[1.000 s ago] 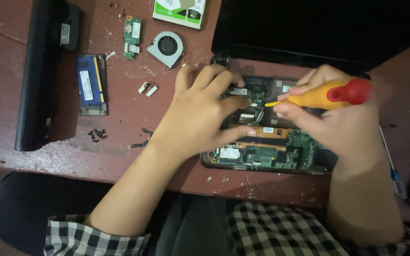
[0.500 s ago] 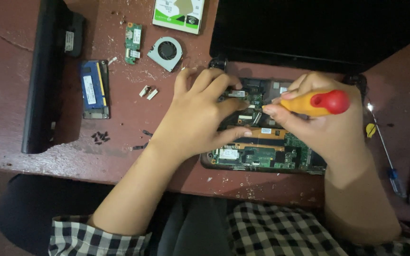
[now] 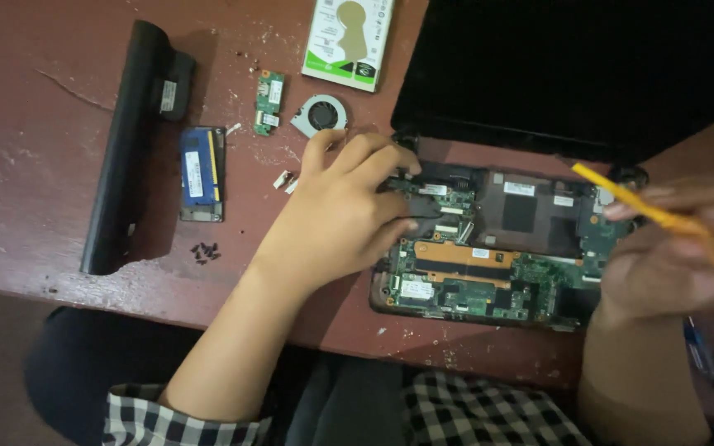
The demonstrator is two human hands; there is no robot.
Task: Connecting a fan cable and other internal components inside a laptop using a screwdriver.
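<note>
From the head camera, the left hand [image 3: 345,211] lies palm-down on the far left corner of the opened laptop base [image 3: 502,248], its fingers curled loosely and pressing on the exposed circuit board; it grasps nothing that can be seen. The laptop base sits at the near right part of the reddish-brown table [image 3: 35,165], with its dark screen [image 3: 572,70] tilted back on the far side. The right hand [image 3: 671,260], blurred, is at the right edge of the base, closed around a screwdriver [image 3: 663,216] with a yellow-orange shaft that slants up toward the far left above the board.

To the left of the left hand, a few black screws [image 3: 206,251] lie in a little cluster near the table's front edge. Farther left lies a blue memory module [image 3: 201,173] on a dark holder, and beside it a long black battery [image 3: 130,140]. On the far side are a small green circuit card [image 3: 269,102], a round cooling fan [image 3: 321,114] just beyond the left fingertips, and a hard drive [image 3: 349,37] with a white and green label. Checked sleeves show at the bottom
</note>
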